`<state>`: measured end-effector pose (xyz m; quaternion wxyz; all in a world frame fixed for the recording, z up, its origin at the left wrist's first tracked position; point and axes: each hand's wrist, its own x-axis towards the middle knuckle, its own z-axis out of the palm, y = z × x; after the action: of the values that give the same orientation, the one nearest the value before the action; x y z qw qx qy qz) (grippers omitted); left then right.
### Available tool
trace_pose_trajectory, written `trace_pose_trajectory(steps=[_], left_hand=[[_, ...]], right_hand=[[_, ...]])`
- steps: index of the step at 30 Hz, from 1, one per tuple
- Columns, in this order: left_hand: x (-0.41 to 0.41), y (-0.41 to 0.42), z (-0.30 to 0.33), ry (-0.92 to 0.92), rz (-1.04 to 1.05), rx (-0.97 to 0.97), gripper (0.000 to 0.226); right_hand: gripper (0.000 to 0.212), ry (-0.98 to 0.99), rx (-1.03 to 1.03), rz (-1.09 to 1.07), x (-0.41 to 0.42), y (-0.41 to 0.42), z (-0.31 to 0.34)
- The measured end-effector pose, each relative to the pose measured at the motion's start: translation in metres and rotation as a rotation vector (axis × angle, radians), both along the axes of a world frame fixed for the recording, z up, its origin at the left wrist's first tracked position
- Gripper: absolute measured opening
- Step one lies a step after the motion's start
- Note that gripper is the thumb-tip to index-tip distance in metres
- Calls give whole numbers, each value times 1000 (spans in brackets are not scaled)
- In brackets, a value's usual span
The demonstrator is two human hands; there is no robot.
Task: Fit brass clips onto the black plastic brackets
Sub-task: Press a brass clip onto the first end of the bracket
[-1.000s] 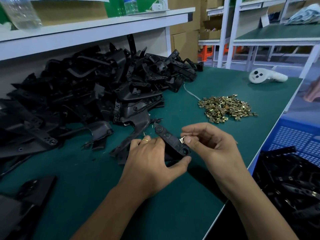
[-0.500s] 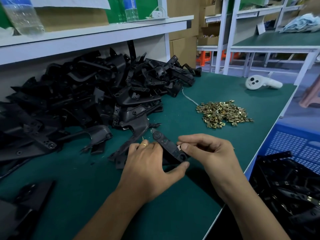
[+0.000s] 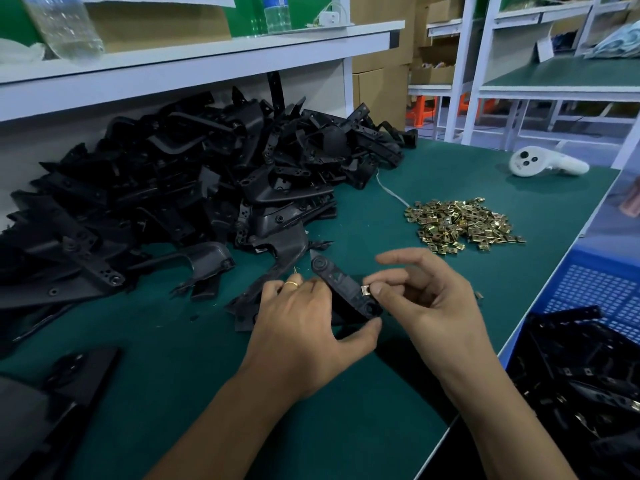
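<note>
Left hand (image 3: 304, 327) covers bracket (image 3: 341, 284) near end; clip (image 3: 365, 290) too small for detail. Crate (image 3: 595, 292) cut off at right edge.

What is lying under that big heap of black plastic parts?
The heap of black parts rests on the green table. A white cord runs out from beneath its right edge. Where the cord leads, and whatever else lies underneath, is covered.

Factory assembly bench (image 3: 398, 393), heaped black brackets (image 3: 180, 202), brass clips (image 3: 460, 225)

Both hands (image 3: 346, 327) curled (right perhaps pinching).
</note>
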<state>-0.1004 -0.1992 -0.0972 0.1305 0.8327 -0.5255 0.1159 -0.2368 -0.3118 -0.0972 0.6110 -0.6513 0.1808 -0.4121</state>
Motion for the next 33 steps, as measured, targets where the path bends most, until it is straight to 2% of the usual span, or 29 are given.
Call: trace_pose_trajectory(steps=[4,10,14,19,25,28,33], left_hand=[[0,2,0,-55,-38,-58,56],[0,1,-4,-116,-73,-109,57],[1,1,-4,-106,-83,-135,55],[2,2,-3,-73,-23,-63,57],[1,6,-3,23,-65,-111,43],[0,9,-3,37,-69,-124,46],[-2,7,-6,-88,-109,-264,41]], right_hand=[[38,-29,133,45,0,-2,-1],[18,12,113,98,-7,-4,0],[13,-6,148,29,-3,-5,-1],[11,38,92,-3,3,-3,-3],[9,53,6,52,2,-2,-4],[10,29,-12,68,3,-1,-6],[7,29,-30,124,2,-8,-12]])
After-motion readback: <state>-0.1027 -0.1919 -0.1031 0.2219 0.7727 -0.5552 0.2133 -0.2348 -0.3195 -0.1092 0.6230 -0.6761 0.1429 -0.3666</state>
